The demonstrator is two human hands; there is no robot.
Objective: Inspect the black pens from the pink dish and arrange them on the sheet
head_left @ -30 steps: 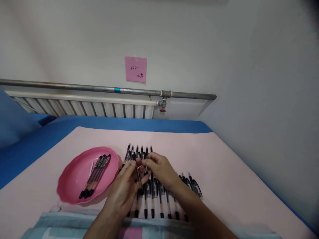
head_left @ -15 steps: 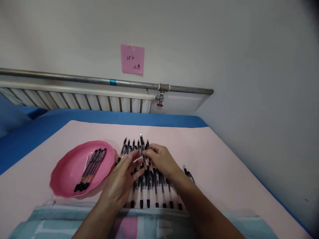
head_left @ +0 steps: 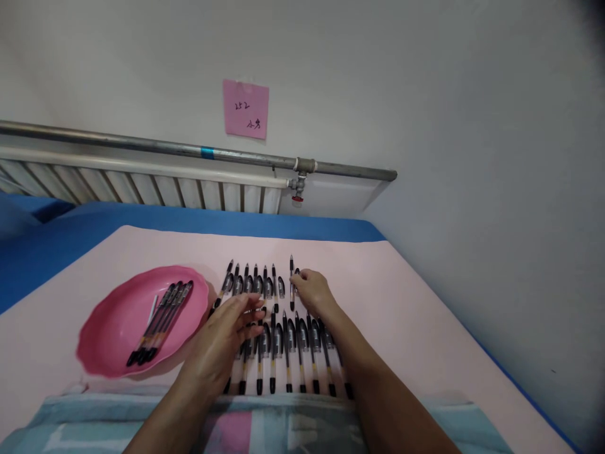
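My right hand [head_left: 312,291] is closed at the right end of the far row, its fingertips pinched on an uncapped black gel pen [head_left: 292,301] standing tip-away on the pink surface. A black cap shows partly under those fingers. Over the left part of the near row hovers my left hand [head_left: 227,328], fingers loosely curved and apart, holding nothing. Uncapped pens [head_left: 275,296] with their caps [head_left: 281,287] beside them form the far row. Closer to me lies a second row of pens [head_left: 301,366] and caps [head_left: 316,337], partly covered by my hands and right forearm.
On the left, a pink scalloped plate [head_left: 111,328] holds several capped pens [head_left: 163,321] and a thin white stick [head_left: 152,309]. A patterned light-blue cloth [head_left: 94,416] lies along the front edge. Behind the table run a radiator [head_left: 189,192] and a metal pipe [head_left: 155,145].
My right hand has moved right, away from my left hand, with the uncapped pen. My left hand's fingers now hang apart from the pen. The view has shifted slightly.
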